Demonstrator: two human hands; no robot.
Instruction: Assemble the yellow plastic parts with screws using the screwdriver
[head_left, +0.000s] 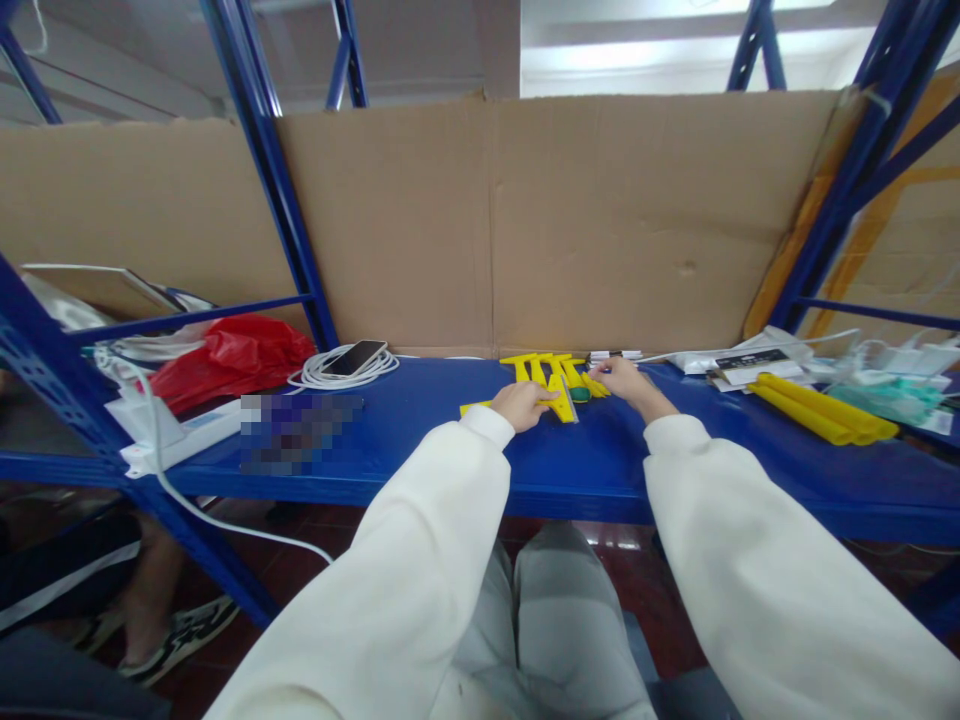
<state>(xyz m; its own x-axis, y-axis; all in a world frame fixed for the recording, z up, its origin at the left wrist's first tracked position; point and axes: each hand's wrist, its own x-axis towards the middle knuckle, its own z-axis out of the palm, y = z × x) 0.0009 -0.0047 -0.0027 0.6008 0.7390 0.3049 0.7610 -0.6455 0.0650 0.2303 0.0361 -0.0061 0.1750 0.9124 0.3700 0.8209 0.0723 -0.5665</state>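
My left hand [523, 405] is closed around a yellow scraper-like tool [560, 400] with a flat, wide head and a pale metal-looking edge. The tool's handle end pokes out on the left of the fist. My right hand [625, 382] reaches to the far side of the shelf with thumb and fingers drawn together; what lies between them is too small to tell. Several more yellow tools [534, 366] of the same kind lie in a row beyond my left hand. A small green round item [580, 394] sits between the hands. Small white-and-dark pieces [611, 356] lie behind my right fingers.
Yellow tubes [821, 408] and white packets [757, 362] lie on the blue shelf [420, 440] at right. To the left are a phone [357, 357] on a coiled white cable [315, 374], a red bag [232, 360] and a white power strip [202, 432]. Cardboard [600, 220] closes the back.
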